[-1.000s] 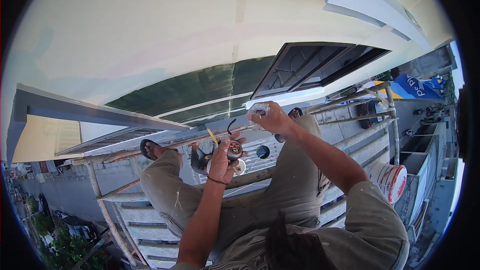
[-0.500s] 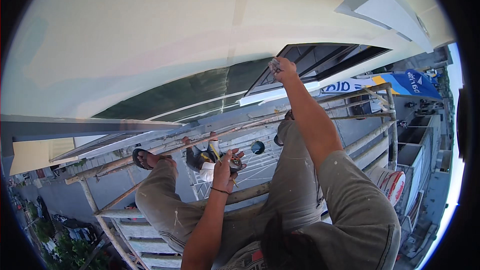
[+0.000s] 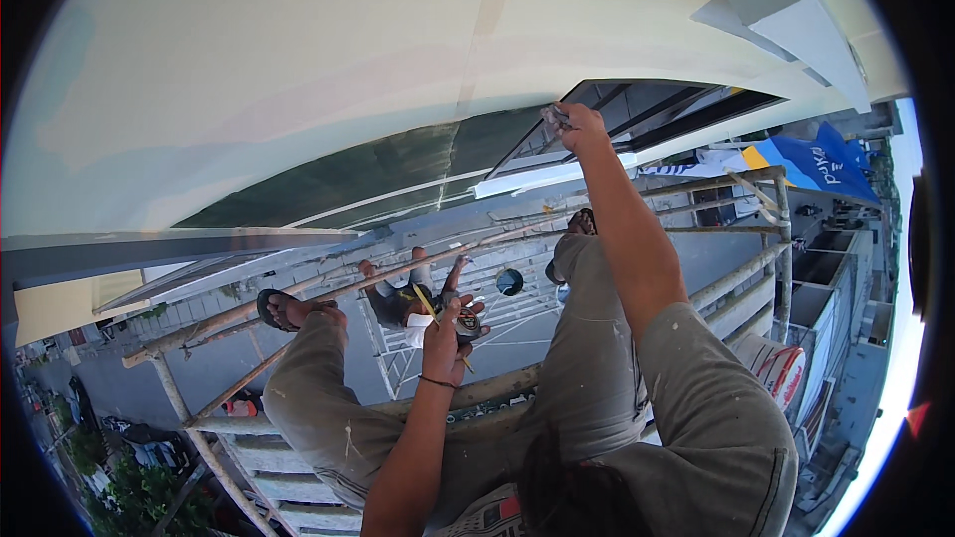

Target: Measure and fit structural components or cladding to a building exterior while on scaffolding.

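Note:
My left hand (image 3: 445, 333), a dark band at its wrist, is closed around a small round dark can (image 3: 468, 321) with a printed top. A thin yellow stick (image 3: 425, 299) slants through the same hand. My right hand (image 3: 577, 127) reaches up to the upper corner of the dark-framed window (image 3: 647, 114), where the pale wall (image 3: 298, 60) meets a dark green band (image 3: 398, 164). Its fingers are bent together and smeared with grey; a small greyish thing seems to be between them, too small to name.
I sit high on a pole scaffold (image 3: 716, 288), legs apart, sandalled feet on its rails. Below, another person (image 3: 398, 300) is on a lower frame near a dark bucket (image 3: 509, 281). A white tub (image 3: 781, 373) stands at right; a blue banner (image 3: 816, 164) hangs beyond.
My right hand has shifted slightly right and up with the view and turned a little at the window corner. My left hand keeps its hold. The person below has moved an arm.

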Demonstrator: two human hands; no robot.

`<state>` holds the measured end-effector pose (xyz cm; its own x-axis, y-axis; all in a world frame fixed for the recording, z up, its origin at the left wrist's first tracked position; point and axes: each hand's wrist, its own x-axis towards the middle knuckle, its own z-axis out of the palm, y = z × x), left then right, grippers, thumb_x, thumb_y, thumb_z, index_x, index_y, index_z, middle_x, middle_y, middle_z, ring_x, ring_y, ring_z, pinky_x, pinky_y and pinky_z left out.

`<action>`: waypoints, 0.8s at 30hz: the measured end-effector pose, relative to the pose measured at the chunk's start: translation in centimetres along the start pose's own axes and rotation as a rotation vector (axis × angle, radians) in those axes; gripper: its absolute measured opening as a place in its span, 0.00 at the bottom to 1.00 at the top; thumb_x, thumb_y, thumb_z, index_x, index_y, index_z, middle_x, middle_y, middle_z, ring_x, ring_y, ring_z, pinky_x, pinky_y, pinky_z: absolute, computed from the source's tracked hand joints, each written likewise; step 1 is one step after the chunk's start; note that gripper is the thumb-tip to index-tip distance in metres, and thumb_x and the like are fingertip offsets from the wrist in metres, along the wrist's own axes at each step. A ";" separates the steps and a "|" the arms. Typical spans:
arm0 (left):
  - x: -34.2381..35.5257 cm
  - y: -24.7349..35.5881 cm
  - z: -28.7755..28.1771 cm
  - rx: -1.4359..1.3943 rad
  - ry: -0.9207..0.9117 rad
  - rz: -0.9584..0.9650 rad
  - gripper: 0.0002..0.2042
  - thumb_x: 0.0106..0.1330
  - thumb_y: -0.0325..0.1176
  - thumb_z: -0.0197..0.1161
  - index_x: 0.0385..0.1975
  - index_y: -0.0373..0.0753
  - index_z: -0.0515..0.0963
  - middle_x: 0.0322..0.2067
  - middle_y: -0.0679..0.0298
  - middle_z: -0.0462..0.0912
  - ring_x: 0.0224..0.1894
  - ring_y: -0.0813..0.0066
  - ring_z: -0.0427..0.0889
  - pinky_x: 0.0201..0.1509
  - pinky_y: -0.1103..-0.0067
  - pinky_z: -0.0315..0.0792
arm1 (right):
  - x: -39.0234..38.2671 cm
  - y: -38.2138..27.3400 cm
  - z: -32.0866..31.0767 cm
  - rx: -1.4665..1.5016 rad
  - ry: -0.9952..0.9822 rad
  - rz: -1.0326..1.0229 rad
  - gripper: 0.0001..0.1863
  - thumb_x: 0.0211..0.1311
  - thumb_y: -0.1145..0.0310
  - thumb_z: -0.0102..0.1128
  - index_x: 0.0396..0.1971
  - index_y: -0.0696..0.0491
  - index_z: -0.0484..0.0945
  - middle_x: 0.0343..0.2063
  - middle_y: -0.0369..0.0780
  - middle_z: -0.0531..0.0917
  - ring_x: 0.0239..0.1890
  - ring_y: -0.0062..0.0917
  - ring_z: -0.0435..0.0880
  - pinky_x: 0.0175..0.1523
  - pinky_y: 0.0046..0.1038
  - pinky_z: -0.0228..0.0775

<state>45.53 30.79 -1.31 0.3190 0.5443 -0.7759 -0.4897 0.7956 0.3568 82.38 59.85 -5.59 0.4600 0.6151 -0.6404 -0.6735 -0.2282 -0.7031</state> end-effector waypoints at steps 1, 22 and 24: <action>0.0 0.0 0.2 0.007 0.007 0.000 0.22 0.74 0.49 0.60 0.56 0.38 0.77 0.46 0.60 0.87 0.32 0.71 0.89 0.14 0.88 0.55 | 0.5 -0.4 -0.5 -0.002 0.004 -0.004 0.08 0.63 0.83 0.59 0.40 0.70 0.75 0.34 0.55 0.84 0.36 0.43 0.89 0.31 0.32 0.82; 0.5 0.2 0.3 -0.032 0.025 0.001 0.23 0.73 0.48 0.61 0.56 0.35 0.76 0.48 0.57 0.86 0.32 0.70 0.89 0.13 0.87 0.55 | -0.5 -0.2 0.3 -0.029 0.110 0.006 0.06 0.62 0.81 0.59 0.36 0.66 0.73 0.29 0.49 0.81 0.26 0.37 0.85 0.29 0.34 0.83; 0.5 0.2 0.2 -0.041 0.025 0.007 0.23 0.73 0.48 0.61 0.56 0.35 0.76 0.48 0.56 0.86 0.32 0.70 0.89 0.13 0.87 0.55 | -0.6 -0.5 0.8 0.037 0.093 0.028 0.08 0.65 0.81 0.58 0.42 0.67 0.75 0.36 0.51 0.83 0.35 0.38 0.87 0.35 0.31 0.83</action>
<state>45.80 31.32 -1.53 0.2951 0.5427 -0.7864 -0.5246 0.7799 0.3414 81.95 60.17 -4.59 0.4912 0.5356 -0.6869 -0.7069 -0.2157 -0.6737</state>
